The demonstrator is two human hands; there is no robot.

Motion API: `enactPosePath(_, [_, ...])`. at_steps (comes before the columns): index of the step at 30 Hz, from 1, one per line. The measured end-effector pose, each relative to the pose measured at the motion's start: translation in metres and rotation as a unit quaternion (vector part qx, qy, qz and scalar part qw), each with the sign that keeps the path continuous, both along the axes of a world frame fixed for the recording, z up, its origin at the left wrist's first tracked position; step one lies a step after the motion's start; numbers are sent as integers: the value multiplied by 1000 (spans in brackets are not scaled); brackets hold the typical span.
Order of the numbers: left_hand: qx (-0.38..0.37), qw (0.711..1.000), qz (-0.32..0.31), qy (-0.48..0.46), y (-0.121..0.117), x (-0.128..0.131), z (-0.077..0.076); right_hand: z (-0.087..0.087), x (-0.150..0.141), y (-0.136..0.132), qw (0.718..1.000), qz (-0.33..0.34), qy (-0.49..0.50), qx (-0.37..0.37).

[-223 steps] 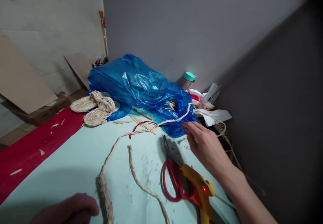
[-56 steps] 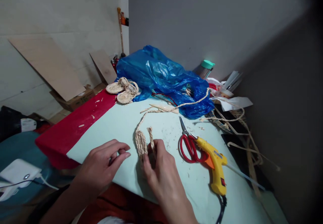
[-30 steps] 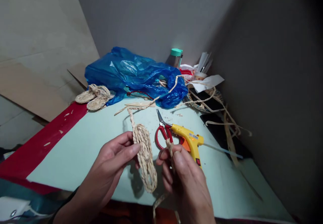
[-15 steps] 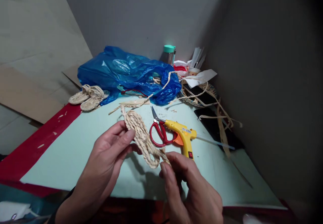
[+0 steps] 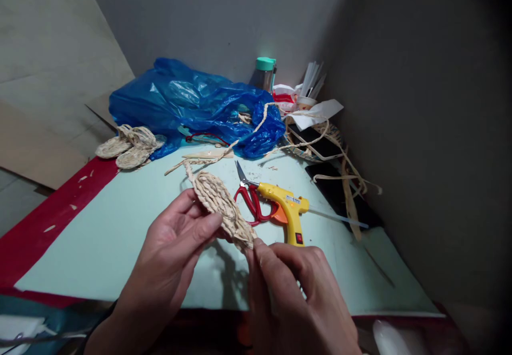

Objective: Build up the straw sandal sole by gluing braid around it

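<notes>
A long oval of coiled, braided straw cord (image 5: 218,197) is held up over the table between both hands. My left hand (image 5: 176,240) grips its left side, thumb on top and fingers beneath. At the near right end, the fingers of my right hand (image 5: 292,285) pinch the cord. A short braided tail sticks up from the far end. Just beyond the coil lie red-handled scissors (image 5: 254,203) and a yellow hot glue gun (image 5: 290,205) with a clear glue stick (image 5: 340,217) in its back. The gun's nozzle lies against the scissors.
A pair of small woven straw slippers (image 5: 136,149) rests at the far left. Behind are a blue plastic bag (image 5: 180,96), a green-lidded bottle (image 5: 264,72) and a cup (image 5: 306,103) of glue sticks. Straw strips and a dark flat object (image 5: 336,195) lie right. Grey walls border the table (image 5: 120,227).
My right hand has brought the loose loop at the near end in against the coil, so the gap there has closed. The view has shifted slightly.
</notes>
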State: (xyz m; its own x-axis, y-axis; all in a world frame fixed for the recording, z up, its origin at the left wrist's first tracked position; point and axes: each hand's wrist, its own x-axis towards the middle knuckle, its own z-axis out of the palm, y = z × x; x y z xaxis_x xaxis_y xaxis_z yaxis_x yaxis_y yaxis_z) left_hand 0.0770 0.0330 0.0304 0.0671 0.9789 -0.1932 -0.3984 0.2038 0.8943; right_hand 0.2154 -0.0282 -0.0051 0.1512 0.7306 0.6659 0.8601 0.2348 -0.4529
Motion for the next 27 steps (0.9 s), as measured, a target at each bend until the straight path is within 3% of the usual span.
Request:
enactPosePath(3, [-6,1000,-10,-3,-2,0,-1,-1,-4,-2,999,-3,21,-30])
enactPosePath(7, [-21,999,-24,-27,-1,2,-2,4,-8,2,999,7,38,10])
enactPosePath(10, [-25,999,-16,-25,1,2,-1,9,-10,7,991,45,126,20])
enactPosePath(12, [-21,1000,-12,-13,3,0,1,11,-6,10,975,85,202,-19])
enactPosePath(16, [-26,999,-4,23,8,-13,0,13,4,17,922,161,325,-137])
enactPosePath(21, [-27,999,14,43,11,-33,-7,12,4,26,856,182,441,-199])
enactPosePath(24, [-30,999,12,42,11,-41,-9,18,1,32,779,234,549,-192])
enactPosePath(27, [-40,998,6,41,10,-45,-9,35,5,36,699,270,647,-142])
